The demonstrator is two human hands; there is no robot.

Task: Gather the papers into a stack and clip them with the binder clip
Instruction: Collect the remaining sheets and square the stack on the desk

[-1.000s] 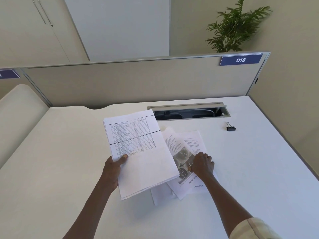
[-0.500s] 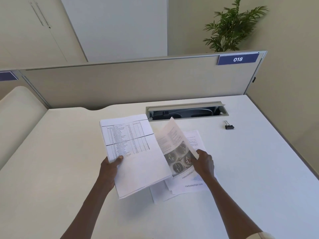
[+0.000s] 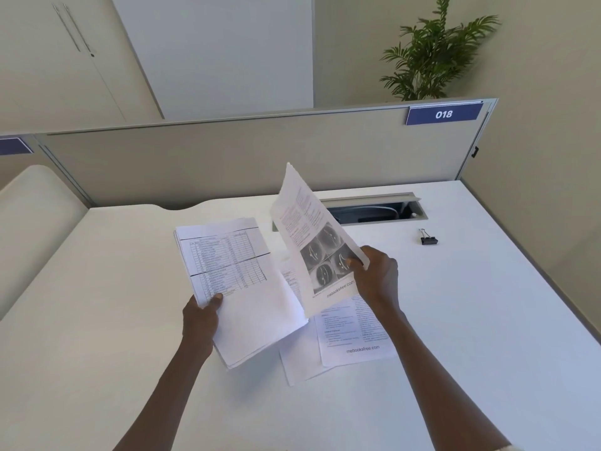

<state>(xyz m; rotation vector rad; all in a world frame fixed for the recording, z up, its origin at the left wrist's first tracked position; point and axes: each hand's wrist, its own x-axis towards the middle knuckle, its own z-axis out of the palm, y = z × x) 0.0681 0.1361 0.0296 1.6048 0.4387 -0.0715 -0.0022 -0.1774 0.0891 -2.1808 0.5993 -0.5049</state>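
Observation:
My left hand [image 3: 201, 315] grips a thin stack of papers [image 3: 240, 288] by its left edge, held above the white desk [image 3: 97, 320]; the top page carries a printed table. My right hand [image 3: 377, 276] pinches a single sheet with round grey pictures [image 3: 312, 242], raised and tilted nearly upright to the right of the stack. Two more printed sheets [image 3: 351, 336] lie flat on the desk below both hands, overlapping each other. The black binder clip [image 3: 428, 239] rests alone on the desk at the far right, well away from both hands.
An open cable tray [image 3: 374, 209] is sunk into the desk behind the papers. A grey partition [image 3: 227, 157] with a blue "018" label [image 3: 444, 114] bounds the far edge. A potted plant [image 3: 435, 56] stands behind it. The desk's right edge runs diagonally.
My right hand has lifted the pictured sheet off the desk and swung it upward, from flat to nearly upright. The stack in my left hand has barely moved.

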